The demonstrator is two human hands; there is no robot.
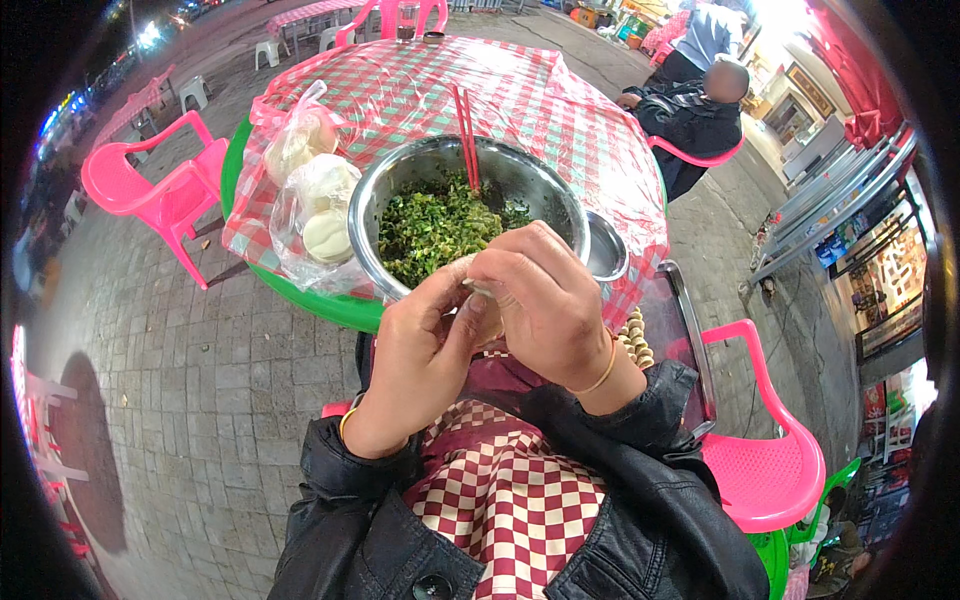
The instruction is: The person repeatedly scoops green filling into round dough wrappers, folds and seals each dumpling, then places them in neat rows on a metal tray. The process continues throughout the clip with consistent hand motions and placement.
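My left hand [415, 350] and my right hand [550, 300] meet over the near rim of a large steel bowl [365, 235]. Between them they pinch a pale dumpling [489, 322], its dough edge gathered at my fingertips; most of it is hidden by my fingers. Chopped green filling [435, 230] lies in the bowl, and a pair of red chopsticks [466, 140] stands in it, leaning on the far rim. Left of the bowl, a clear plastic bag [290, 235] holds stacked round dough wrappers [328, 236].
A small steel bowl [608, 250] sits right of the big one. Rows of shaped dumplings [636, 340] lie on a metal-edged tray [690, 330] by my right forearm. Pink chairs [165, 180] flank the checked-cloth table [500, 70]. A seated person [690, 125] is at the far right.
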